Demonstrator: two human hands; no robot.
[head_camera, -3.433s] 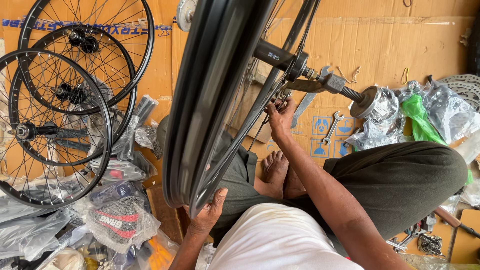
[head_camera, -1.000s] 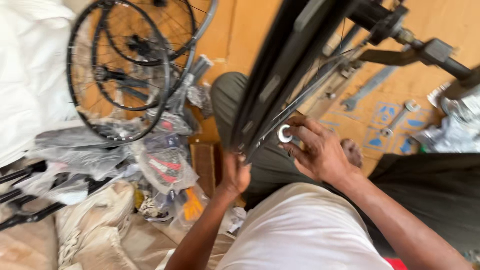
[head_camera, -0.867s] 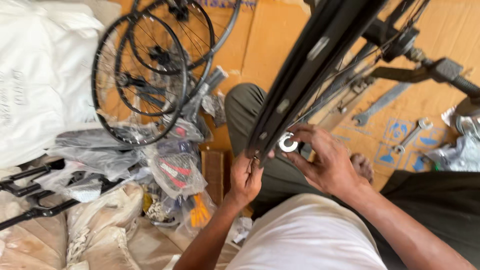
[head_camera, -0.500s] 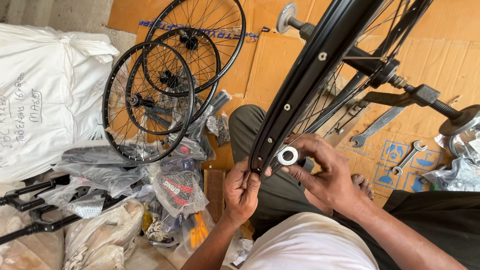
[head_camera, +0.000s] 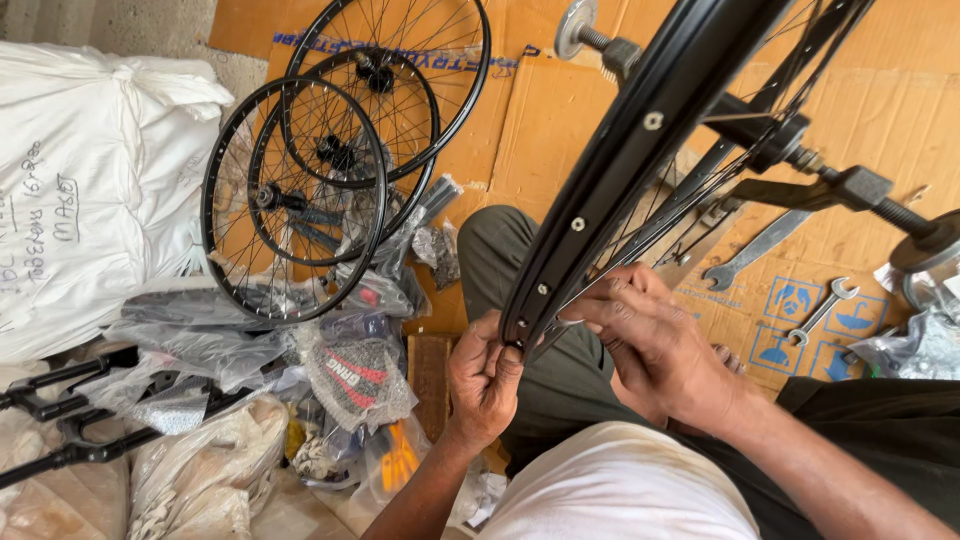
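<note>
A black bicycle rim (head_camera: 640, 150) with drilled holes and thin spokes slants over the person's lap. The left hand (head_camera: 485, 375) pinches its lower end; the right hand (head_camera: 655, 345) closes on the spokes. The white ring seen half a second ago is now hidden.

We have one view only, from a camera worn on the person's head, so no second view shares the scene. We look steeply down over the white shirt at both hands, very near, with the black rim (head_camera: 640, 150) crossing close before the lens. Farther off we see the cardboard-covered floor (head_camera: 900, 110), finished wheels (head_camera: 330, 170) upper left, and a white sack (head_camera: 90, 180) at the left edge.
</note>
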